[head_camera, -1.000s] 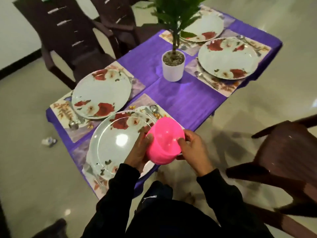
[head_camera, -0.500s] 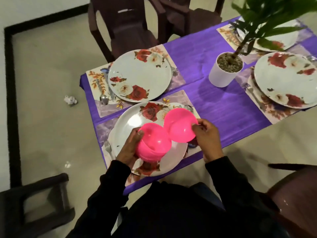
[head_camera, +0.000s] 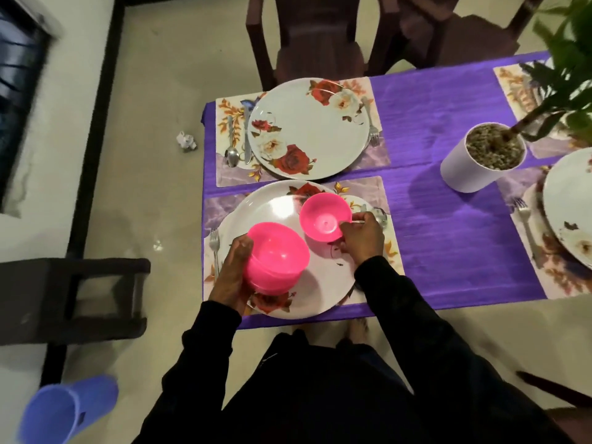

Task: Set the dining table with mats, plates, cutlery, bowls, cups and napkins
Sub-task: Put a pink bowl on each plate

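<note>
Bowls are now separated: one pink bowl [head_camera: 325, 216], lifted off the stack [head_camera: 275, 257] half a second ago, sits at 1 o'clock on the near plate [head_camera: 288, 302], the right hand [head_camera: 362, 238] pinching its rim. The left hand [head_camera: 232, 274] grips the stack (three places left). A fork [head_camera: 214, 243] lies beside; nothing obstructs the far plate [head_camera: 309, 129].

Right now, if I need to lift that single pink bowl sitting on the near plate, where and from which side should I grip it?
Probably by the rim. The single pink bowl sits upright, mouth up, on the near plate, so a pinch over the thin lip works. Come from the right, where the right hand already holds that edge; the bowl stack in the left hand crowds its left.
</note>
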